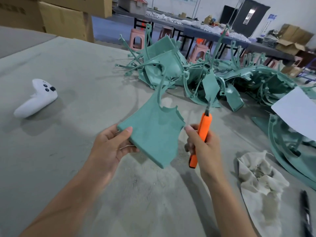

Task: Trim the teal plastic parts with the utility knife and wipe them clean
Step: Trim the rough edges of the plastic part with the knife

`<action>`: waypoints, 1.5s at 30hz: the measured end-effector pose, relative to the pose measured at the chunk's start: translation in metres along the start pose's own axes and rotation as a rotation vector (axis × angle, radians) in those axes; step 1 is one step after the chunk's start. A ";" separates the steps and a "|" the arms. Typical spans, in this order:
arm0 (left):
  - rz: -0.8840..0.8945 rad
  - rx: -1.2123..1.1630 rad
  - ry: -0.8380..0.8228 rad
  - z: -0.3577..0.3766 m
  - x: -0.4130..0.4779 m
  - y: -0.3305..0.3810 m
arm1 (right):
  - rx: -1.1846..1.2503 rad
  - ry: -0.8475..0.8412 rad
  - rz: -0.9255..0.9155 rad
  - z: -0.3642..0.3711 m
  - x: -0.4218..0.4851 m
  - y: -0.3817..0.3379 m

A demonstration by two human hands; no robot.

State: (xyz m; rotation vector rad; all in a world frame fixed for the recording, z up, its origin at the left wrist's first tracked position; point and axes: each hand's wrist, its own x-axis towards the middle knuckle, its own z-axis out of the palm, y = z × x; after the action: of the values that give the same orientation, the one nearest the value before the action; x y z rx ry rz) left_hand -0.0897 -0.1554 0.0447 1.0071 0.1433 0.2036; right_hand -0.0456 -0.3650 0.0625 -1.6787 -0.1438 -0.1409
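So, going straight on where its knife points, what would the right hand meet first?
Probably the heap of teal parts, just beyond the utility knife that the right hand grips; depth is unclear.

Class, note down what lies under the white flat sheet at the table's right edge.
Curved teal plastic parts poke out beneath the white flat sheet. How far they run under it, and anything else there, is covered.

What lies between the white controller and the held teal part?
Nothing: the head view shows only bare grey table between the controller and the teal part.
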 end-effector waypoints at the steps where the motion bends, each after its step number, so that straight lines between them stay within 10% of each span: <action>1: -0.001 0.003 0.000 0.000 -0.001 0.000 | 0.042 -0.030 0.028 0.002 -0.002 -0.001; 14: -0.041 0.159 -0.010 0.003 -0.005 -0.002 | 0.304 -0.083 0.147 0.001 -0.009 -0.007; 17: 0.375 0.759 0.127 0.006 -0.014 -0.005 | 0.275 0.008 0.169 0.002 -0.009 -0.006; 20: 0.906 1.120 -0.235 0.011 -0.030 -0.002 | 0.336 -0.008 0.183 0.002 -0.012 -0.009; 23: 1.051 1.410 -0.356 0.018 -0.036 -0.009 | 0.369 -0.044 0.161 0.006 -0.017 -0.012; 35: 0.922 0.995 0.114 0.015 -0.022 -0.015 | -0.045 -0.166 -0.180 0.015 -0.036 -0.010; 45: 0.926 0.802 0.171 0.014 -0.019 -0.022 | -0.239 -0.337 -0.424 0.022 -0.051 -0.011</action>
State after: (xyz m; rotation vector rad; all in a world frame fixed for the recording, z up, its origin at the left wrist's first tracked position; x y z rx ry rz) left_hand -0.1026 -0.1823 0.0341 1.8079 -0.1151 1.1449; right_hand -0.0979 -0.3423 0.0612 -1.8813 -0.7633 -0.1971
